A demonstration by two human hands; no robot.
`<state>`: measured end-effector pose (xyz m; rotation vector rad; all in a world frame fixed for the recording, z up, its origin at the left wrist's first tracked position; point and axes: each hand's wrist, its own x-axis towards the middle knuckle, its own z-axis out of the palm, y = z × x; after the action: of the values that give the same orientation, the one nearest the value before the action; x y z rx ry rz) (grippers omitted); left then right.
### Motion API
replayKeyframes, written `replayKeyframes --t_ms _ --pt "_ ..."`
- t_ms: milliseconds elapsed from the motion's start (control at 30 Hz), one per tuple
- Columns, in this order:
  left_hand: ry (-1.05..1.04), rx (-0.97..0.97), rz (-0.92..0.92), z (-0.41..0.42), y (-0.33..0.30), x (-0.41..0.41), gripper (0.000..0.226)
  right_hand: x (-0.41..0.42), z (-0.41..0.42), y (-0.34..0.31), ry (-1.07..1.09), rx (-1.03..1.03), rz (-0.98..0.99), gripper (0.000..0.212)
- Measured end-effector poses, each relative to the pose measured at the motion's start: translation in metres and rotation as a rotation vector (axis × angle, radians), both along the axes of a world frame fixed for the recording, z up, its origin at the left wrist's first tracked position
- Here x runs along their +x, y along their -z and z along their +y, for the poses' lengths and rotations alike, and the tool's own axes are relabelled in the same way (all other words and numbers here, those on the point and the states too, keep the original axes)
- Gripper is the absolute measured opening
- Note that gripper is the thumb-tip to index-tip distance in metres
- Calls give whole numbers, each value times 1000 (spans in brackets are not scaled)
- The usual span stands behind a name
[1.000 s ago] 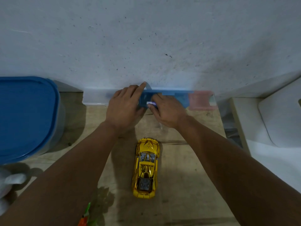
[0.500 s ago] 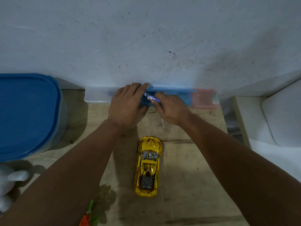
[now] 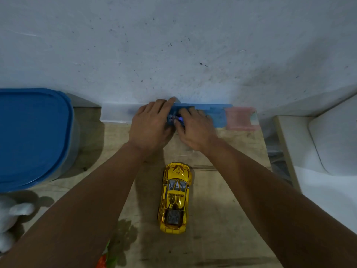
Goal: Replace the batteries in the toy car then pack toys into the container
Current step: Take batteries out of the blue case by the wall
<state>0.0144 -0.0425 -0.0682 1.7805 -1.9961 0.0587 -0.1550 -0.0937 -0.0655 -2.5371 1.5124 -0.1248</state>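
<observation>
A shiny yellow toy car point(image 3: 175, 198) stands on the wooden table, nose toward the wall. Beyond it a long translucent organizer box point(image 3: 116, 114) with blue and pink sections lies against the wall. My left hand point(image 3: 152, 124) lies over the box's middle, fingers curled on its far edge. My right hand point(image 3: 195, 130) is beside it over the blue section, its fingertips pinching a small battery point(image 3: 174, 118) between the two hands. Most of the battery is hidden by the fingers.
A big container with a blue lid point(image 3: 32, 136) stands at the left. A white plush toy point(image 3: 11, 219) lies at the lower left, and an orange and green toy point(image 3: 105, 258) pokes out under my left arm. White furniture point(image 3: 332, 136) borders the table's right edge.
The right hand's fingertips lifted the battery up out of the box, then brought it down close to the left hand. The left hand and the car stayed in place.
</observation>
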Motion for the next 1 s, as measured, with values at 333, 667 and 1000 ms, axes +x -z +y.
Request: replayKeyframes --t_ms 333,667,1000 --pt "-4 -2 -29 -2 1 2 61 12 1 -8 15 60 40 39" --pt "9 69 -24 -4 -3 5 70 -9 -2 -4 -103 84 -359 34" --pt "10 98 -71 -5 -7 9 76 -23 2 -21 -268 11 -62 41"
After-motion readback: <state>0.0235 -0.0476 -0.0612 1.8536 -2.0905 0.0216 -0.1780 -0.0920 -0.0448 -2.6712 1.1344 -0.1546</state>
